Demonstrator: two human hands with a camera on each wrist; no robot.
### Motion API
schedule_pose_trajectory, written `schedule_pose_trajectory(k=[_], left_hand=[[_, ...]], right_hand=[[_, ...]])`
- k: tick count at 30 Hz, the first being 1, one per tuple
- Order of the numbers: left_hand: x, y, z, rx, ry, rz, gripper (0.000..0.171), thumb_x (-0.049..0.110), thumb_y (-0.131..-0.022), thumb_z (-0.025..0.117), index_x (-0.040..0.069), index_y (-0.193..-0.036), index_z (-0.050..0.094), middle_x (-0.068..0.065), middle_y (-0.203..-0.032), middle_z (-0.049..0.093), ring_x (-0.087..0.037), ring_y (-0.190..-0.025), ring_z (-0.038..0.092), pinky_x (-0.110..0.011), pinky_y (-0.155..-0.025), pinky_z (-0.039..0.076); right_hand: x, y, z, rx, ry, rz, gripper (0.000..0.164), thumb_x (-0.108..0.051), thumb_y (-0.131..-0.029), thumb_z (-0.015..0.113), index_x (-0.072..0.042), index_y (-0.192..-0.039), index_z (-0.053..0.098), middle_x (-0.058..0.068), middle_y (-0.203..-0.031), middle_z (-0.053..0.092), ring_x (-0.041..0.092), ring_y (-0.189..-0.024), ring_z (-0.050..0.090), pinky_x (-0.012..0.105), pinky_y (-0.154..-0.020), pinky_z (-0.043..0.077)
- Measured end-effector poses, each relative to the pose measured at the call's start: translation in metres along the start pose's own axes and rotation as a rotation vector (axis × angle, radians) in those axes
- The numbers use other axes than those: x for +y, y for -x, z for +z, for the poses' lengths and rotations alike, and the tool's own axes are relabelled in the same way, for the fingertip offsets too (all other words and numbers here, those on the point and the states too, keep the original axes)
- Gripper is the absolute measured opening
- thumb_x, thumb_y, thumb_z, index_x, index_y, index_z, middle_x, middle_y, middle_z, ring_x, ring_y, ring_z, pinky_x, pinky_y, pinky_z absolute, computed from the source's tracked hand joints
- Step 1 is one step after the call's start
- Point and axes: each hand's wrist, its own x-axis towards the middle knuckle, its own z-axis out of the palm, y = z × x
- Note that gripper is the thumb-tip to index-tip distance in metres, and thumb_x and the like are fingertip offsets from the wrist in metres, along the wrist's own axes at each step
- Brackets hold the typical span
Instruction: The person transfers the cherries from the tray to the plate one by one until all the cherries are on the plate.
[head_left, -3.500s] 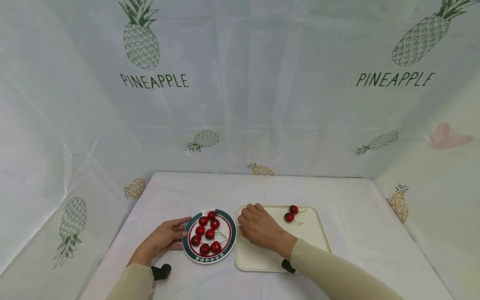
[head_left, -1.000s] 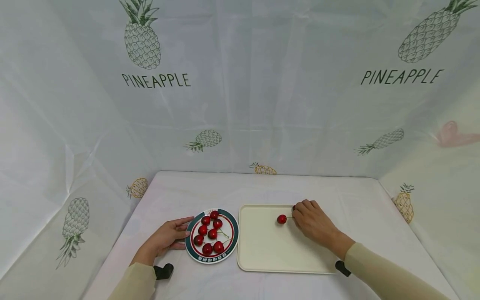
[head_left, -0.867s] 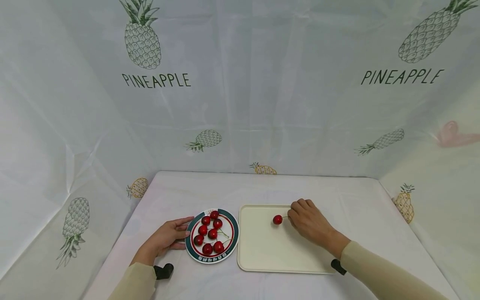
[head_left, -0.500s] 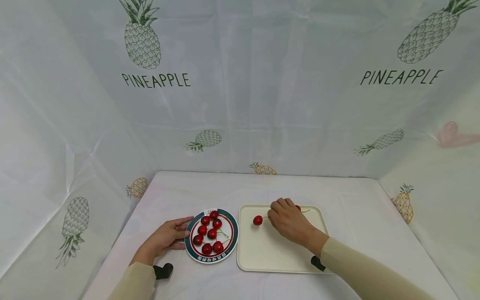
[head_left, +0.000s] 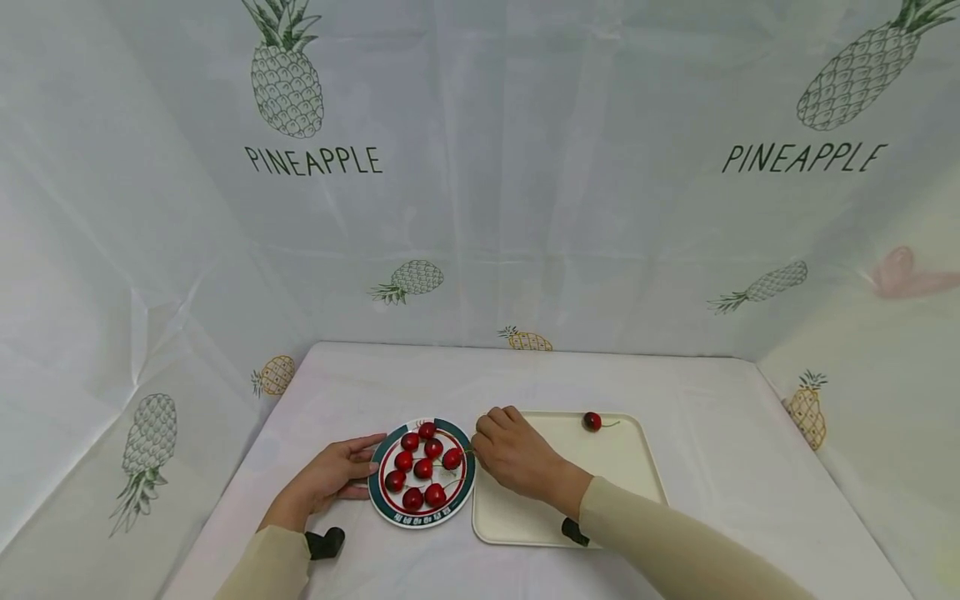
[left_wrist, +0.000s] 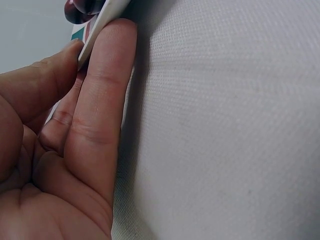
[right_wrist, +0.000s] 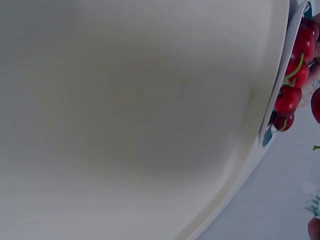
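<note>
My left hand grips the left edge of a round plate with a green and red rim; the left wrist view has the thumb on top of the edge and a finger beneath. Several dark red cherries lie on the plate. Over the plate's right side hangs one cherry, its stem pinched by the fingertips of my right hand. At the right wrist view's right edge that cherry shows apart from those on the plate.
A cream rectangular tray stands right beside the plate, below my right forearm. Near its far edge lies a single cherry with a stem. White cloth covers the table, and a pineapple-print curtain surrounds it.
My right hand has taken a cherry by its stem from the tray's far right and carried it left to above the plate. My left hand keeps its hold on the plate.
</note>
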Motion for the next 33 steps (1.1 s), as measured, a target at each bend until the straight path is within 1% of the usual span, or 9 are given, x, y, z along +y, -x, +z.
schedule_pose_trajectory(k=[6, 12, 18, 27, 33], left_hand=[[0.000, -0.001, 0.000, 0.012, 0.003, -0.008, 0.057, 0.001, -0.102, 0.065, 0.013, -0.156, 0.053, -0.024, -0.149, 0.059, -0.025, -0.098, 0.077, -0.043, -0.078, 0.067], [0.000, -0.002, -0.001, 0.015, 0.008, -0.007, 0.056, 0.002, -0.102, 0.066, 0.013, -0.156, 0.053, -0.025, -0.149, 0.059, -0.026, -0.099, 0.077, -0.043, -0.079, 0.067], [0.000, -0.001, -0.001, 0.017, 0.006, -0.006, 0.056, 0.002, -0.102, 0.066, 0.013, -0.155, 0.054, -0.025, -0.149, 0.059, -0.025, -0.098, 0.077, -0.043, -0.079, 0.067], [-0.002, -0.002, -0.002, 0.003, 0.014, 0.003, 0.057, 0.002, -0.102, 0.065, 0.012, -0.156, 0.053, -0.025, -0.150, 0.058, -0.026, -0.099, 0.077, -0.043, -0.079, 0.067], [-0.001, -0.001, -0.001, 0.004, 0.013, -0.002, 0.057, 0.002, -0.102, 0.066, 0.013, -0.156, 0.053, -0.024, -0.150, 0.058, -0.025, -0.098, 0.077, -0.043, -0.078, 0.067]], right_hand=[[-0.013, -0.011, 0.004, -0.009, 0.001, -0.024, 0.012, -0.026, -0.106, 0.061, -0.018, -0.098, 0.065, -0.003, -0.098, 0.058, 0.017, -0.095, 0.049, 0.030, -0.088, 0.044], [-0.019, -0.014, 0.008, -0.034, 0.013, -0.019, 0.015, -0.028, -0.106, 0.060, -0.018, -0.097, 0.066, -0.003, -0.097, 0.058, 0.017, -0.094, 0.048, 0.030, -0.087, 0.043], [-0.022, -0.014, 0.014, -0.059, 0.039, -0.015, 0.018, -0.027, -0.107, 0.057, -0.019, -0.094, 0.065, -0.004, -0.094, 0.056, 0.016, -0.092, 0.048, 0.029, -0.084, 0.042], [-0.023, -0.013, 0.016, -0.067, 0.044, -0.006, 0.016, -0.027, -0.106, 0.060, -0.018, -0.095, 0.066, -0.004, -0.095, 0.056, 0.017, -0.092, 0.047, 0.029, -0.083, 0.042], [-0.022, -0.012, 0.018, -0.081, 0.042, -0.003, 0.016, -0.027, -0.107, 0.060, -0.018, -0.096, 0.066, -0.004, -0.095, 0.057, 0.017, -0.092, 0.047, 0.029, -0.082, 0.042]])
